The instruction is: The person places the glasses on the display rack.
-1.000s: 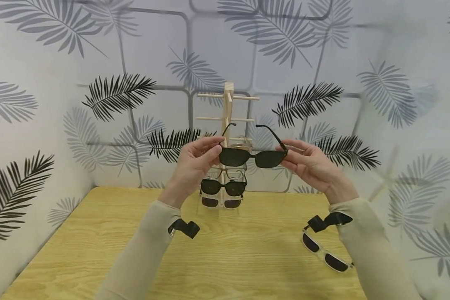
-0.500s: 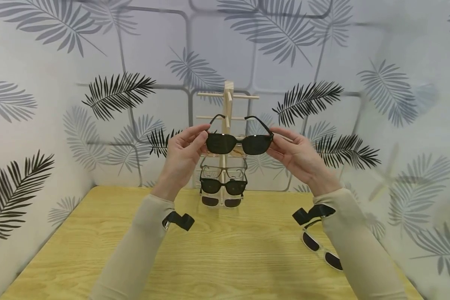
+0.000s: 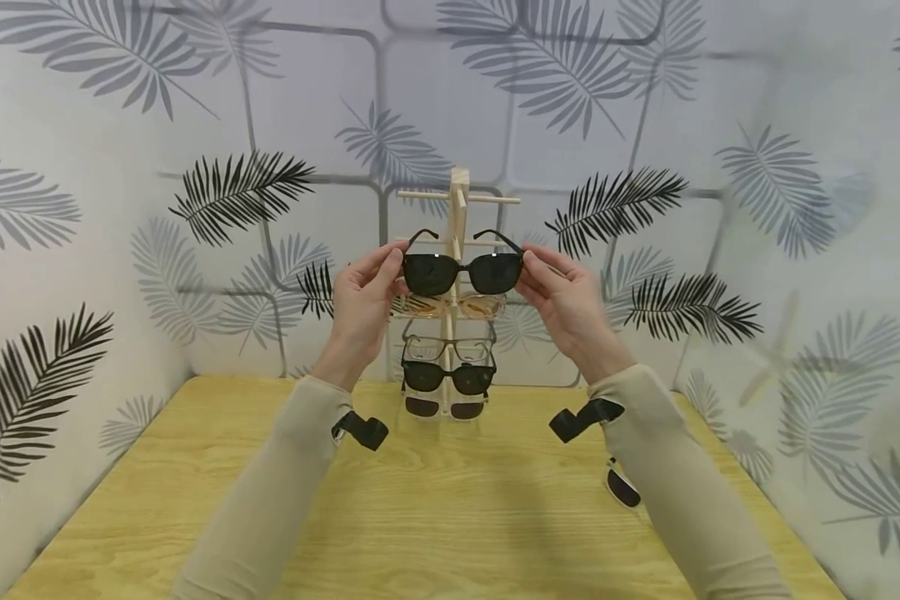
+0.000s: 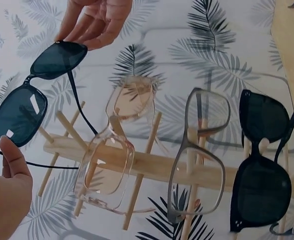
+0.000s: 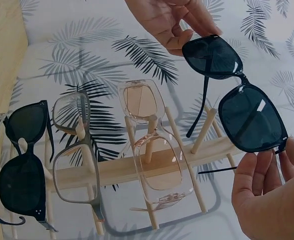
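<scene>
Black sunglasses (image 3: 462,273) with dark lenses are held up in front of the wooden display stand (image 3: 459,179), temples unfolded and pointing toward it. My left hand (image 3: 363,300) pinches the frame's left hinge corner between thumb and fingers. At the opposite corner my right hand (image 3: 562,304) pinches the frame the same way. Just below the sunglasses, clear glasses with pinkish lenses (image 3: 483,307) hang on the stand. In the left wrist view, the temples of the held sunglasses (image 4: 18,116) reach in among the upper pegs (image 4: 69,125).
Lower on the stand hang grey-framed glasses (image 3: 450,348), another black pair (image 3: 450,377) and white-framed sunglasses (image 3: 422,407). More white sunglasses (image 3: 622,487) lie on the wooden table (image 3: 450,500) at right, partly behind my right forearm. A leaf-patterned wall (image 3: 307,108) stands close behind.
Both hands have carried the black sunglasses leftward and up, closer to the stand and centred on its post. The right forearm now covers more of the white sunglasses on the table.
</scene>
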Demonstrator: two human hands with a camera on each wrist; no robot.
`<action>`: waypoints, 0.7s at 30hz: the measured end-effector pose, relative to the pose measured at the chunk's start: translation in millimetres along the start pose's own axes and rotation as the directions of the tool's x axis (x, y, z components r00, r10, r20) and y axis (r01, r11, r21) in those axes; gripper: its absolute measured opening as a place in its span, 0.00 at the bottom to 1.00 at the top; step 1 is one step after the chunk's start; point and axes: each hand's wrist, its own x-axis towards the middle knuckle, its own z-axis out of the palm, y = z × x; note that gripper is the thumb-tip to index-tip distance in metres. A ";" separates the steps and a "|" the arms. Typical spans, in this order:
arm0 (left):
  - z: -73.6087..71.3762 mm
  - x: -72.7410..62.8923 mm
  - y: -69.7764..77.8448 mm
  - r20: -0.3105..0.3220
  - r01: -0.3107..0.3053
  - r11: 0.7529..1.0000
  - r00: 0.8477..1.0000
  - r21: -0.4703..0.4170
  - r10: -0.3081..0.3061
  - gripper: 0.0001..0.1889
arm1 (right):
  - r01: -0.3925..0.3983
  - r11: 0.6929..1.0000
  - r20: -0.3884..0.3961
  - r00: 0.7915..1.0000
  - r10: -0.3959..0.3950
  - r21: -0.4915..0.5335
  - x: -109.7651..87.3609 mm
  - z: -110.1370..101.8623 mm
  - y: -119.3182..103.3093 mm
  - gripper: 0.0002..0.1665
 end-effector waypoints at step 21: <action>-5.1 31.2 -5.4 -0.080 0.078 0.980 0.995 0.183 -0.064 0.19 | -0.043 0.997 -0.064 0.997 0.039 -0.058 33.9 3.5 10.6 0.06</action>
